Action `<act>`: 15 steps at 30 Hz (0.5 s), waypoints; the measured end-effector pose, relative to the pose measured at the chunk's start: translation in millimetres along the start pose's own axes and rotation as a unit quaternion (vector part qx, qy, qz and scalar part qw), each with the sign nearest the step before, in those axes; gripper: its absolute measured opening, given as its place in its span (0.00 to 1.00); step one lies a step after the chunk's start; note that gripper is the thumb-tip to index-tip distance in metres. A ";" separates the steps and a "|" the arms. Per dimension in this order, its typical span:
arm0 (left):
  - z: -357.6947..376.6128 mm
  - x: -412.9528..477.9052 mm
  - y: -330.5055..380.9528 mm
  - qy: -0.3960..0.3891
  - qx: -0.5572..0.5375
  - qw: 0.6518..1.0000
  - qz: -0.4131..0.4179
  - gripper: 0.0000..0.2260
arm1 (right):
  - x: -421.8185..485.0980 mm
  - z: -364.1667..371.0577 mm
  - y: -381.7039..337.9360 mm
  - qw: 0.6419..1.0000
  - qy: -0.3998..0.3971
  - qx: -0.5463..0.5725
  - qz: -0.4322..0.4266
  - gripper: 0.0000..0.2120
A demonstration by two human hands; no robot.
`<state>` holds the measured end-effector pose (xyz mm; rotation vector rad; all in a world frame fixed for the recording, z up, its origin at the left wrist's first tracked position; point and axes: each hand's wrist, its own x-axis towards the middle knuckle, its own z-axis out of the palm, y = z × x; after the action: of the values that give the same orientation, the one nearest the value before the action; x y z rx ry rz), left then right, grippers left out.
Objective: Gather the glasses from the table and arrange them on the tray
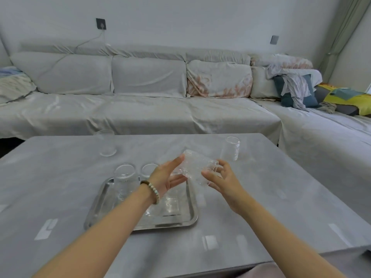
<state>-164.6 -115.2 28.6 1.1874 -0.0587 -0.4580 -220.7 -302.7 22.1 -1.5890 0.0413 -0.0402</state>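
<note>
A clear textured glass (197, 167) is tilted on its side in the air, above the right edge of the steel tray (176, 224). My right hand (221, 182) grips its base end. My left hand (167, 177), with a bead bracelet at the wrist, has its fingers spread and touches the rim end. On the tray stand a tall clear glass (124, 182), a second glass (149, 169) behind my left hand, and another glass (170, 203) partly hidden by my forearm. Loose on the table stand one glass (105, 143) at the far left and one glass (231, 148) at the far right.
The grey table (281, 197) carries several light reflections along its near side. Behind it runs a long sofa (140, 109) under a pale cover, with cushions, crumpled clothes (295, 87) and a yellow bag (349, 97) at the right.
</note>
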 end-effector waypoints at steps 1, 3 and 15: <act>-5.9 -4.9 6.2 0.004 0.016 1.000 0.018 0.30 | -0.5 6.3 -0.3 1.000 -0.012 -0.022 0.003 0.29; -16.0 -13.4 16.2 0.018 0.061 0.997 0.048 0.37 | -2.2 16.9 -3.7 0.998 -0.026 -0.059 0.007 0.32; -44.5 -31.9 -10.6 0.077 0.319 0.935 0.131 0.32 | -8.0 62.4 14.4 0.987 -0.122 -0.067 0.078 0.28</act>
<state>-184.4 -67.2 8.2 1.8232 -0.2428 -0.1005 -225.5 -240.2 6.5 -1.7097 -0.0241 0.2839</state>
